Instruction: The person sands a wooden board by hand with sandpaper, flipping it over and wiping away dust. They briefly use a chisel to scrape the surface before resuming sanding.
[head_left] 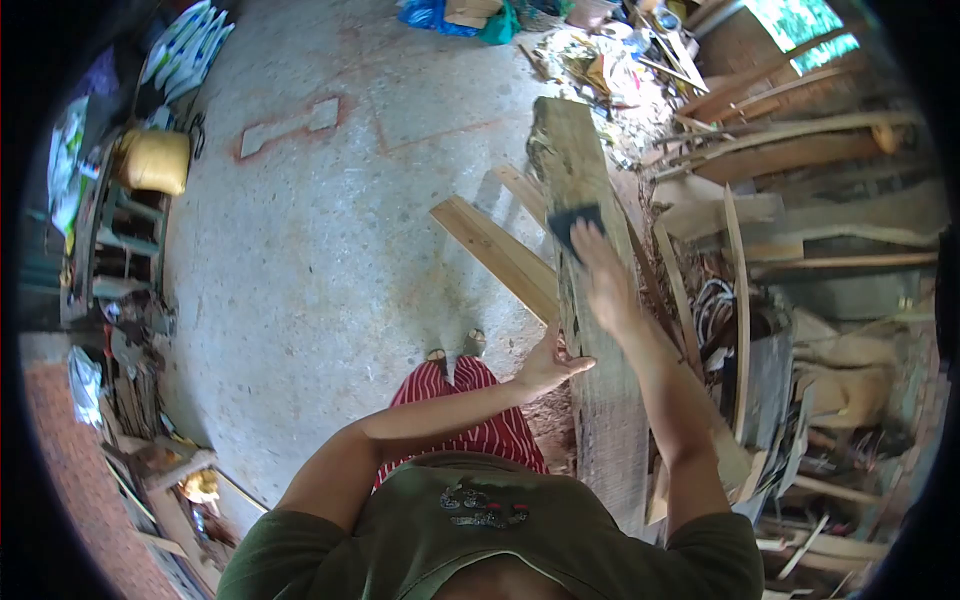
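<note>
A long, weathered wooden plank [608, 420] runs lengthwise away from my body, its far end rough along the left edge. My right hand [602, 280] presses a dark square sheet of sandpaper [574, 226] against the plank's upper face; the fingers are slightly blurred. Closer to me, my left hand [548, 368] grips the plank's left edge, thumb over the top and the other fingers partly hidden at the side. Paler wooden boards [495, 255] jut out to the left from under the plank.
Stacked timber and offcuts [830, 190] crowd the right side. Scraps and shavings [610, 75] lie in a heap beyond the plank. On the left stands a rack [125, 240] with a yellow container [155, 162]. The concrete floor [290, 270] stretches between.
</note>
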